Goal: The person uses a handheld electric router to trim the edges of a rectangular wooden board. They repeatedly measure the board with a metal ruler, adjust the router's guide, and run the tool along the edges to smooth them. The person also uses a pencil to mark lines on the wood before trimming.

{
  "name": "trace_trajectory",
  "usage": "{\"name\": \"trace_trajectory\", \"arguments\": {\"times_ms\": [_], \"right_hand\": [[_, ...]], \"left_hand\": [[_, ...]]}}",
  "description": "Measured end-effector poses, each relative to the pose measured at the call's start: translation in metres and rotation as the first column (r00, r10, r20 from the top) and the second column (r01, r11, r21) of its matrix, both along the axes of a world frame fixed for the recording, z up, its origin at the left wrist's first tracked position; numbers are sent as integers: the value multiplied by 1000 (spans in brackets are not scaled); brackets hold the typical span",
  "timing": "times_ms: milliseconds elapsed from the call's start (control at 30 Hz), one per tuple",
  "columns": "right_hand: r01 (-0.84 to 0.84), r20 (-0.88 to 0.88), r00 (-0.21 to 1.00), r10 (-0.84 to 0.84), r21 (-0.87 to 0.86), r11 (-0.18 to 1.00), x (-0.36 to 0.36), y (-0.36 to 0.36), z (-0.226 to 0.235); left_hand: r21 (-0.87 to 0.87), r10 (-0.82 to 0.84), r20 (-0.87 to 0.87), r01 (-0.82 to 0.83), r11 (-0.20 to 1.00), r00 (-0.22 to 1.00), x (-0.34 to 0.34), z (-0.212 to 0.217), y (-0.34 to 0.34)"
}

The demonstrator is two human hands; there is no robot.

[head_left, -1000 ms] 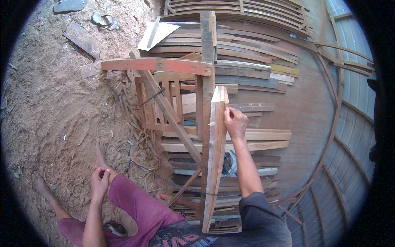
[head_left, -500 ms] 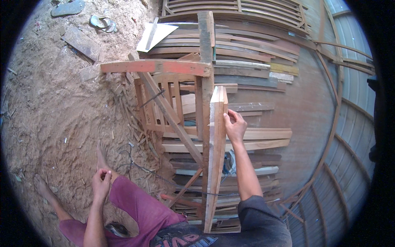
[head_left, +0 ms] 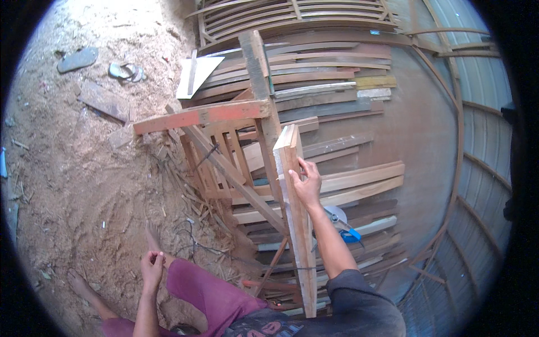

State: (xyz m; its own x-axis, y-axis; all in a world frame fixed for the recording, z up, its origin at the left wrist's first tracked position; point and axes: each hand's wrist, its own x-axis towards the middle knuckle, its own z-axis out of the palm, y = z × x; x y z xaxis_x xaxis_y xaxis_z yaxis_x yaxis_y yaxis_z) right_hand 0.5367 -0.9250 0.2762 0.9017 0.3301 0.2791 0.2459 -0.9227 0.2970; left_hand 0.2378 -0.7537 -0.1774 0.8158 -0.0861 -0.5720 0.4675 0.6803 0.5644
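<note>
Right hand (head_left: 307,188) shifted inward, thumb over boards (head_left: 297,222) beside wooden beam (head_left: 258,78), digits apart; left hand (head_left: 151,269) pinched together near knee (head_left: 182,275). Probably feeling along the edge; next calls for light, steady contact.

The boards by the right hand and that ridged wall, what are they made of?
Boards: wood, seemingly bare, from their tan colour and squared edges. Ridged wall: probably dull metal sheeting, from its blue-grey colour and ribs; maybe painted.
</note>
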Motion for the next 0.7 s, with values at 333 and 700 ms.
{"name": "trace_trajectory", "arguments": {"times_ms": [333,700], "right_hand": [[43,6,999,-44,118,992,-10,5,-6],[40,42,998,-45,104,994,-14,6,-10]], "left_hand": [[16,41,8,-41,999,999,6,-3,7],[28,-18,-31,19,999,999,8,-7,15]]}}
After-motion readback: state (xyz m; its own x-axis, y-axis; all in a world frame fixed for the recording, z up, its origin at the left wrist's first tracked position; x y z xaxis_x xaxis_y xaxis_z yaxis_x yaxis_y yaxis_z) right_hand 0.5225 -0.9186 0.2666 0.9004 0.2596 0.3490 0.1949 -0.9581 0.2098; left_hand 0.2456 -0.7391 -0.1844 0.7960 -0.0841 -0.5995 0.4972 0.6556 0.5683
